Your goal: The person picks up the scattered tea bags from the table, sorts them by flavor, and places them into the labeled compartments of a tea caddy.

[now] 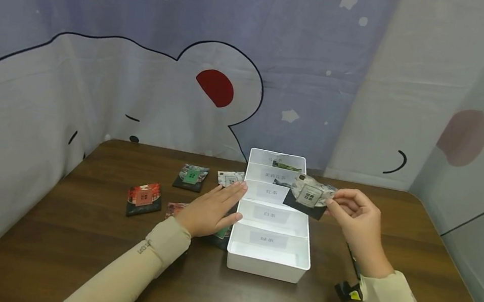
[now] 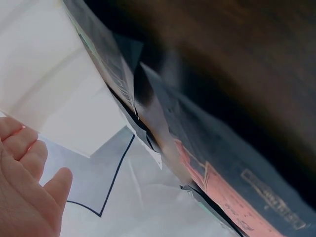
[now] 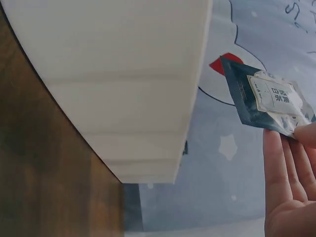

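In the head view my right hand [image 1: 357, 226] pinches a grey-and-black tea sachet [image 1: 309, 195] by its right edge, above the right side of a white divided box [image 1: 266, 266]. The right wrist view shows this sachet [image 3: 274, 98] between thumb and fingers. My left hand [image 1: 212, 212] lies with fairly straight fingers along the box's left rim, holding nothing; whether it touches the rim I cannot tell. Paper labels mark the compartments. A green sachet [image 1: 287, 166] stands in the rearmost one, and another sachet is partly visible in the second.
Left of the box lie a red sachet [image 1: 144, 199], a green one [image 1: 191, 177] and a white one [image 1: 230, 177]. More are partly hidden under my left hand. A small black object with a yellow patch [image 1: 349, 291] lies by my right sleeve. A patterned curtain [image 1: 149, 88] hangs behind the table.
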A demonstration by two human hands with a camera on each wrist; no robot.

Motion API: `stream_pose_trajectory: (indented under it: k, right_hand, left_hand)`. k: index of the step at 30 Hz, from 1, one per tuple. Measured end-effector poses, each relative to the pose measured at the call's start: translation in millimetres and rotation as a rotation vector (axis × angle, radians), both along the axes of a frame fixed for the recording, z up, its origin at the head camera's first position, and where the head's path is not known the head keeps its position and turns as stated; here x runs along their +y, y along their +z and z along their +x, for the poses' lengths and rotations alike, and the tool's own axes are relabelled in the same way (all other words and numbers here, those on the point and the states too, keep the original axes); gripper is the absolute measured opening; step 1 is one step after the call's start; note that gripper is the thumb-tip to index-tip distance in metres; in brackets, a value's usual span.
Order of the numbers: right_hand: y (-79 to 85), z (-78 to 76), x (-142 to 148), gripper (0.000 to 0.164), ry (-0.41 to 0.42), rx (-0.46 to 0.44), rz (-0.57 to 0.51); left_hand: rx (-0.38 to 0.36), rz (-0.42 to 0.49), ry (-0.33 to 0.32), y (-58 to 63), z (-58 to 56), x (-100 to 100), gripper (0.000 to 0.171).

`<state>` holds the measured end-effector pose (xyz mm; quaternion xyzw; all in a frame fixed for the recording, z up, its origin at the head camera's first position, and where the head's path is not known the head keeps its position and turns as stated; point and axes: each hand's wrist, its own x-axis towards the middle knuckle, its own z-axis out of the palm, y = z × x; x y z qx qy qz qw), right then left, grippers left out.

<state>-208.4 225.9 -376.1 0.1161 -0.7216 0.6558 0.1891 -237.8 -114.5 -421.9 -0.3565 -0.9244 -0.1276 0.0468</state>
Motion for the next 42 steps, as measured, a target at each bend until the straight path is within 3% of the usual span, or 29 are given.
stream_pose_trajectory:
  k: [8,24,30,36,42]
  right_hand:
    - [-12.3,1.5,-9,0.023,0.074,0.017,0.036]
    - [-26.2,10.0,-16,0.022,0.061,0.083,0.325]
    - [-30.0,10.5,-16,0.026,0.072,0.2,0.443]
    - [-34.6,9.5,-13,0.036,0.066,0.393,0.59]
    - [-35.7,9.4,-8,0.032,0.113,0.561,0.682]
  left_hand:
    - [-0.011,0.022,-0.012,0.5,0.4,1,0.069]
    - [-0.014,-0.009,0.01,0.0,-0.6,1,0.07]
    - [-0.001,-0.001,0.004,-1.1,-1.2,1,0.07]
    - [-0.012,0.007,-0.002,-1.7,-1.8,1,0.069]
    - [-0.013,0.016,-0.007,-1.7,-1.9,1,0.069]
